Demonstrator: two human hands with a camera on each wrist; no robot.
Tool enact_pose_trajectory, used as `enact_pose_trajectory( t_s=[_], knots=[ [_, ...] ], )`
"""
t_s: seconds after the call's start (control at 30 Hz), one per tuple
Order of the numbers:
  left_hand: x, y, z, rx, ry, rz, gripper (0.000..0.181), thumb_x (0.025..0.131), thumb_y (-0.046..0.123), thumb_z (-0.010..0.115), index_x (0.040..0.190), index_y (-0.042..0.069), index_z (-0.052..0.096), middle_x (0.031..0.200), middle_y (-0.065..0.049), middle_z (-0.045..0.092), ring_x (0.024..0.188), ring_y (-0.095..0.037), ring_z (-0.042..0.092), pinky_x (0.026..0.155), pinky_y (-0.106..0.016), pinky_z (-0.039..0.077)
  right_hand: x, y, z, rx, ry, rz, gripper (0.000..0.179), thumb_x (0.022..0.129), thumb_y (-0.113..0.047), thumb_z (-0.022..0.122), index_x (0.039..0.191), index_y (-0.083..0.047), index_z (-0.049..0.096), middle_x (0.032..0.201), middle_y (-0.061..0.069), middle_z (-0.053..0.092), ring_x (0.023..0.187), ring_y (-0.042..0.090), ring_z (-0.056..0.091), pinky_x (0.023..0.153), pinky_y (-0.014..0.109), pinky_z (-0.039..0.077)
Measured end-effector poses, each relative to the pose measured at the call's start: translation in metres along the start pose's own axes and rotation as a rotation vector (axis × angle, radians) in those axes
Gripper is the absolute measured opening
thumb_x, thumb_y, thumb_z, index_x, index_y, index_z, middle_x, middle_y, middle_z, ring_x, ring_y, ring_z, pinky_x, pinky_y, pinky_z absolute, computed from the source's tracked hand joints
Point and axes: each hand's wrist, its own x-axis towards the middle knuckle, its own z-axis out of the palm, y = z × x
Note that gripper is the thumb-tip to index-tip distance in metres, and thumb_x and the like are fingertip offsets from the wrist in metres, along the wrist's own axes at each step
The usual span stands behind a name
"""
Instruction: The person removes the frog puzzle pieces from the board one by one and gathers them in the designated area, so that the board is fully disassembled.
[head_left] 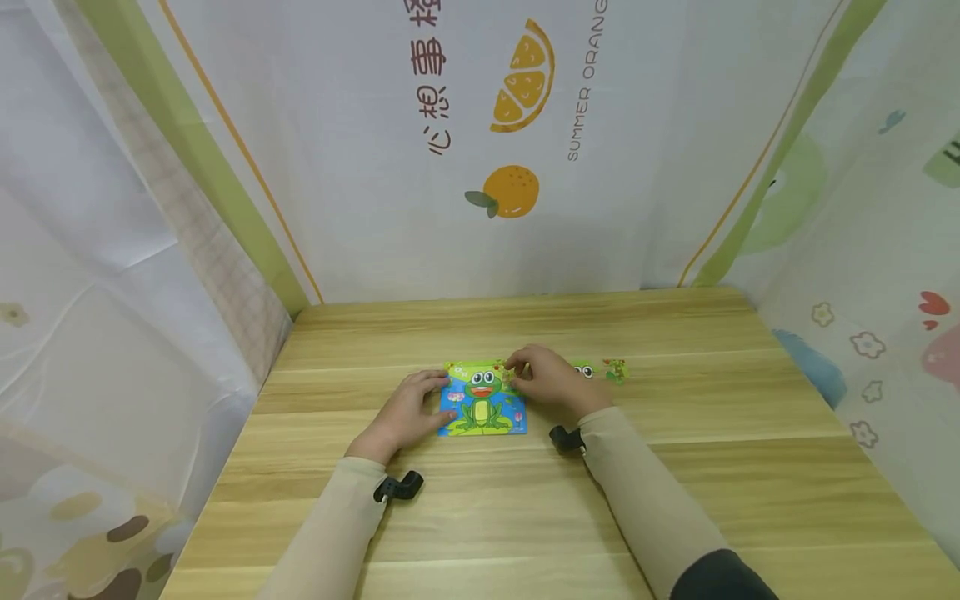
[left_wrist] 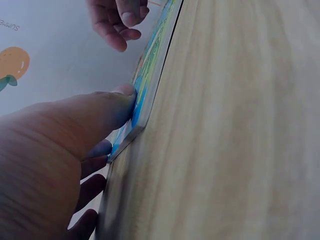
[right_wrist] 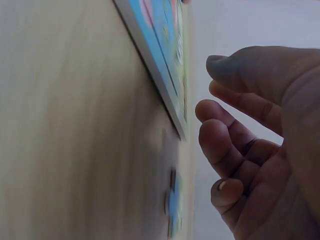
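A frog jigsaw puzzle (head_left: 482, 414) lies flat on the wooden table in the head view, its board showing a green frog on blue. My left hand (head_left: 402, 419) rests at the board's left side, thumb (left_wrist: 122, 107) pressing near its edge and fingers by the far left corner. Over the top right corner hovers my right hand (head_left: 552, 379). In the right wrist view the right hand (right_wrist: 255, 145) has loosely bent fingers, thumb apart from them, with nothing visible between. The palm hides part of that corner in the head view.
Loose puzzle pieces lie right of the board: one with frog eyes (head_left: 584, 370), partly behind the right hand, and a green one (head_left: 617, 370) farther right. Printed curtains (head_left: 450, 250) stand along the table's back and sides.
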Motion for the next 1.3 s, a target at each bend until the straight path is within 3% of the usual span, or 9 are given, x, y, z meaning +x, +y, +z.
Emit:
enact_pose_trajectory(
  t_s=[0.37,0.7,0.97,1.3],
  knots=[
    [-0.001,-0.002,0.0,-0.006,0.001,-0.01,0.065,0.093,0.038,0.082,0.146,0.008,0.061,0.159,-0.004,0.048,0.15,-0.032,0.038,0.122,-0.054,0.034,0.015,-0.023,0.023,-0.008,-0.056,-0.071,0.021,0.097,-0.016,0.076,0.117,-0.01,0.075,0.098,-0.003,0.063,0.086,0.014,0.058,0.076,0.029,0.055],
    [0.002,0.001,-0.002,0.001,-0.002,-0.003,0.065,0.092,0.038,0.083,0.145,0.007,0.061,0.159,-0.005,0.049,0.149,-0.033,0.039,0.122,-0.054,0.035,0.02,-0.036,0.035,-0.064,-0.085,-0.097,0.033,0.098,-0.018,0.077,0.128,-0.007,0.072,0.098,-0.002,0.062,0.083,0.012,0.058,0.077,0.028,0.055],
    [0.003,0.0,0.002,-0.009,0.003,-0.02,0.065,0.091,0.038,0.084,0.144,0.007,0.062,0.158,-0.004,0.05,0.149,-0.031,0.04,0.122,-0.05,0.035,0.02,-0.042,0.04,-0.11,-0.125,-0.053,0.038,0.098,-0.027,0.078,0.131,-0.01,0.072,0.098,-0.002,0.056,0.084,0.015,0.057,0.077,0.029,0.055],
    [0.002,-0.001,0.002,-0.01,0.014,-0.04,0.065,0.091,0.038,0.085,0.144,0.009,0.062,0.158,-0.002,0.05,0.149,-0.03,0.039,0.122,-0.049,0.035,0.022,-0.041,0.046,-0.164,-0.129,-0.057,0.038,0.099,-0.033,0.076,0.132,-0.015,0.071,0.099,-0.004,0.056,0.085,0.014,0.055,0.077,0.028,0.053]
  ],
)
